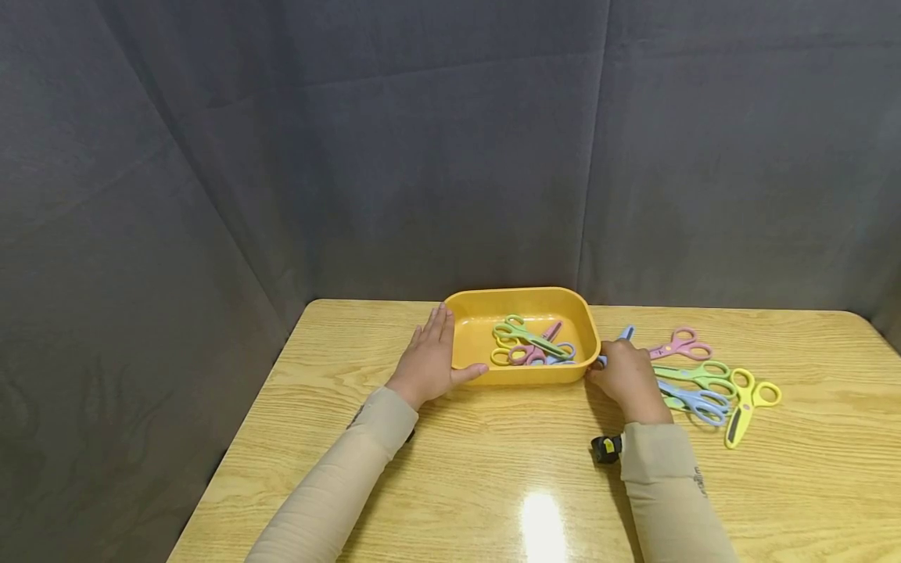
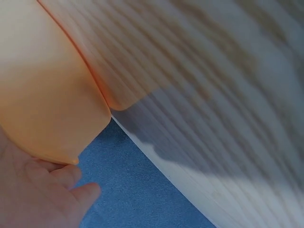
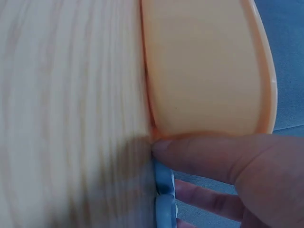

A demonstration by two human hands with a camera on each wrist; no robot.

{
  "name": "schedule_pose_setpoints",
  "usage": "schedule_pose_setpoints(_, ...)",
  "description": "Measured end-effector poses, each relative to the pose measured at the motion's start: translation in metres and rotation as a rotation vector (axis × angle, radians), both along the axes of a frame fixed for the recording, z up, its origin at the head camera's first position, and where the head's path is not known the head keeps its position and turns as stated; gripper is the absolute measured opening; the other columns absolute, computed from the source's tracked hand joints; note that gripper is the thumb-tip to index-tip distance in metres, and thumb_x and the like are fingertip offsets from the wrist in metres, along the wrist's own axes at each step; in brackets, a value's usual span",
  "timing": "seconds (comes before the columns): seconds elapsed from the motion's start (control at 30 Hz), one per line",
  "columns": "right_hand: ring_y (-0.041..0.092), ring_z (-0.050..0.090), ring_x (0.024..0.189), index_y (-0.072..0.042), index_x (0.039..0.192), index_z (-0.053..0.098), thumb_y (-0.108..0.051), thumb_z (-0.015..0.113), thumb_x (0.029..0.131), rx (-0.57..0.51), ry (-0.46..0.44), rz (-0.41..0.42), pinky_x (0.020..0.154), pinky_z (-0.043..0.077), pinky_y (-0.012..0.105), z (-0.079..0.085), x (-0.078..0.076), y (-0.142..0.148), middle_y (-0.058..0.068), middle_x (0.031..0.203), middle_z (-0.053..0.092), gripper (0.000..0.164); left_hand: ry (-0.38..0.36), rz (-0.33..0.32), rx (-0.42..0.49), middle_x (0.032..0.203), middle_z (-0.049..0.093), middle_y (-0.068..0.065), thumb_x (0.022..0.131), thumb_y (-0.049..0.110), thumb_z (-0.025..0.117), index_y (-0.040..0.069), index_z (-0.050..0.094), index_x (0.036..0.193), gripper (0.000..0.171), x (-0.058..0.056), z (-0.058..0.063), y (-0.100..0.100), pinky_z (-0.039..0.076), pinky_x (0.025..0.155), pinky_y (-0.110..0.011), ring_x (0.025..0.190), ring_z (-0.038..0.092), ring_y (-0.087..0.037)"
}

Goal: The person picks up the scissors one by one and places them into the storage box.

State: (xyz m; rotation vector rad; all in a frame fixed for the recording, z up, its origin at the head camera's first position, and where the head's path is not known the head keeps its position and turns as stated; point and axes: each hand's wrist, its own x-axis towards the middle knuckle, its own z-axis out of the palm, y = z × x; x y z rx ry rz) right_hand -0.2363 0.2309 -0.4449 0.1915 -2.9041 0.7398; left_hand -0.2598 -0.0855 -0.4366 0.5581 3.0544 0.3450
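A yellow plastic bin (image 1: 521, 374) stands near the table's back edge, holding several scissors, among them green scissors (image 1: 531, 338) on top. My left hand (image 1: 431, 356) rests on the bin's left end, fingers straight along the side and thumb over the front rim. Just outside the right end, my right hand (image 1: 622, 375) pinches blue scissors (image 1: 627, 332) between thumb and fingers. In the right wrist view, blue parts of these scissors (image 3: 165, 178) show between thumb and fingers, close against the bin wall (image 3: 204, 71). The hand covers their middle.
Right of my right hand lie loose scissors: pink (image 1: 683, 344), green (image 1: 704, 375), blue (image 1: 704, 403) and yellow (image 1: 749, 403), some overlapping. The wood-grain table (image 1: 479, 485) meets a dark grey curtain (image 1: 450, 156) at the back.
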Motion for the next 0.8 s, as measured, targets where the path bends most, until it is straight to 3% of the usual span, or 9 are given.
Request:
schedule_pose_setpoints(0.47,0.037,0.059,0.077,0.003,0.085,0.07,-0.005,0.079,0.074,0.017,0.055,-0.004,0.078,0.037,0.058,-0.0049,-0.0017,-0.0013,0.016,0.073,0.067,0.016,-0.006,0.0,0.019,0.169,0.003,-0.018,0.09,0.076,0.051,-0.004,0.01,0.16,0.115,0.0024,0.0015,0.0003,0.012,0.124,-0.049,0.156,0.003,-0.03)
schedule_pose_setpoints(0.8,0.038,0.06,0.081,0.003,0.089,0.072,-0.006,0.083,0.074,0.009,0.052,0.004,0.079,0.037,0.058,-0.0044,-0.001,-0.0014,0.017,0.078,0.07,0.021,0.001,-0.004,0.017,0.169,0.003,-0.018,0.09,0.076,0.051,-0.005,0.01,0.16,0.115,0.0021,0.0015,0.0001,0.014,0.123,-0.049,0.156,0.005,-0.031)
